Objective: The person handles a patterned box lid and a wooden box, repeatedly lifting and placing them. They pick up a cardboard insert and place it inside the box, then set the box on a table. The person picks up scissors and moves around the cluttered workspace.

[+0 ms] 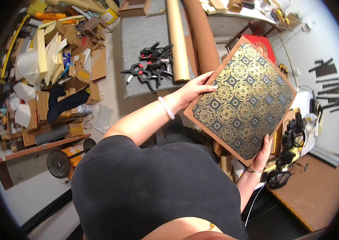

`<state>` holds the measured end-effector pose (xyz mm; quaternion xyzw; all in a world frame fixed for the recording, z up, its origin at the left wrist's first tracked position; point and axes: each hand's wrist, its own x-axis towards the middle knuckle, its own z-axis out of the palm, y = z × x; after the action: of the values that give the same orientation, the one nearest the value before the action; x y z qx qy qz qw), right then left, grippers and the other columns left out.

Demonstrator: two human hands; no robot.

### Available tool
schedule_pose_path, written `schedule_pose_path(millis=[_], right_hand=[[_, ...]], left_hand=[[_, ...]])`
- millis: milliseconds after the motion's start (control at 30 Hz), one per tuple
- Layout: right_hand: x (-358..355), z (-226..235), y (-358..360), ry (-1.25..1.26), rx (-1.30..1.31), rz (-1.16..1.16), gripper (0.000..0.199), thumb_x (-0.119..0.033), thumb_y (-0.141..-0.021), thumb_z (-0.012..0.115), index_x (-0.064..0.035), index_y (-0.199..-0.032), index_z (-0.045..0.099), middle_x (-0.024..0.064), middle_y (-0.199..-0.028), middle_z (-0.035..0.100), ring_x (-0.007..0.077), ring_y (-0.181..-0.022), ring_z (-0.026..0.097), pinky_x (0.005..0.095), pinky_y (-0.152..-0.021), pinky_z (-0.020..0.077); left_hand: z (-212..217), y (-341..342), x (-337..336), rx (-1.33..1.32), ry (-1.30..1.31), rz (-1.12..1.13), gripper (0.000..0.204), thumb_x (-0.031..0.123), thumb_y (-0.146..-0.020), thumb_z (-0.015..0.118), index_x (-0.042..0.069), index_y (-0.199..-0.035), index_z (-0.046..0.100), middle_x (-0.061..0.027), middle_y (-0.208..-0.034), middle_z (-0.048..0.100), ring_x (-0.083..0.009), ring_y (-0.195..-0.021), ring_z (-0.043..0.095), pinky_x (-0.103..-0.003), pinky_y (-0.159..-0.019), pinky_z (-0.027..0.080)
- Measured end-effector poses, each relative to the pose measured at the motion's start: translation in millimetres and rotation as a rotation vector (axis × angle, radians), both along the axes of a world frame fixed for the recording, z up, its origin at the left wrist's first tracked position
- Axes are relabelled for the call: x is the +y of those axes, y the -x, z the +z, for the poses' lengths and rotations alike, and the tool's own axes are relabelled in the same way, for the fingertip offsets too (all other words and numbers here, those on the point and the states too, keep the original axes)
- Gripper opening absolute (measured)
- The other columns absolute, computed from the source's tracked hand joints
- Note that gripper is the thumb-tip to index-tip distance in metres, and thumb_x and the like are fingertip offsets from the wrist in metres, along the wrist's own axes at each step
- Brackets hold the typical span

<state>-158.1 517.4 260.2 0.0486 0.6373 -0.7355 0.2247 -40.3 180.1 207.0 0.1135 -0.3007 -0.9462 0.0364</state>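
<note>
Patterned board [243, 100]: likely stiff, light; best held by 2 edges. Left hand [193, 91] pinches edge, thumb atop; right hand [262, 155] supports lower edge, cannot tell finger spread.

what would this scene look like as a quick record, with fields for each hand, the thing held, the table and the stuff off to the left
left hand: holds the patterned panel by its left edge, thumb on the front
right hand: holds the same panel near its bottom corner
panel look: black and gold medallions, brown border, turned at a slant
table: grey top, bearing black clamps and a cream roll; a brown roll beside that
off left: cardboard boxes, dark cloth
</note>
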Motion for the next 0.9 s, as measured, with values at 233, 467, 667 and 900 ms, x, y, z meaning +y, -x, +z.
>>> schedule_pose_path(millis=[233, 467, 667, 900], right_hand=[[-1, 8, 40, 0.048, -0.048, 0.190, 0.053, -0.019, -0.100, 0.059, -0.0030, -0.148, 0.043, 0.0102, -0.135, 0.059, 0.0217, -0.119, 0.059, 0.0362, -0.101, 0.0479], [-18, -9, 48, 0.223, -0.056, 0.336, 0.062, -0.013, -0.101, 0.058, -0.0066, -0.157, 0.031, 0.0127, -0.145, 0.051, 0.0231, -0.129, 0.053, 0.0364, -0.109, 0.0422], [-121, -72, -12, 0.377, -0.121, 0.453, 0.072, -0.012, -0.100, 0.061, -0.0057, -0.160, 0.022, 0.0143, -0.154, 0.042, 0.0205, -0.138, 0.044, 0.0338, -0.114, 0.0366], [-194, -103, -118, 0.480, -0.138, 0.623, 0.073, -0.014, -0.100, 0.063, -0.0045, -0.160, 0.021, 0.0105, -0.155, 0.041, 0.0160, -0.141, 0.039, 0.0314, -0.116, 0.0328]], left_hand=[[24, -30, 26, -0.102, 0.131, 0.221, 0.071, 0.013, -0.094, 0.066, 0.002, -0.155, 0.032, -0.0105, -0.146, 0.051, -0.0186, -0.129, 0.053, -0.033, -0.108, 0.044], [-3, -45, 28, -0.136, 0.326, 0.390, 0.071, 0.015, -0.095, 0.067, -0.004, -0.153, 0.032, -0.0123, -0.142, 0.054, -0.0196, -0.128, 0.054, -0.033, -0.109, 0.043], [36, -106, -37, -0.594, 0.581, 0.487, 0.070, 0.031, -0.097, 0.062, 0.002, -0.154, 0.036, -0.0121, -0.145, 0.054, -0.0233, -0.132, 0.052, -0.036, -0.111, 0.040], [27, -260, -110, -0.475, 0.536, 0.470, 0.058, 0.027, -0.101, 0.056, 0.006, -0.153, 0.039, -0.0092, -0.140, 0.058, -0.0252, -0.122, 0.061, -0.040, -0.101, 0.051]])
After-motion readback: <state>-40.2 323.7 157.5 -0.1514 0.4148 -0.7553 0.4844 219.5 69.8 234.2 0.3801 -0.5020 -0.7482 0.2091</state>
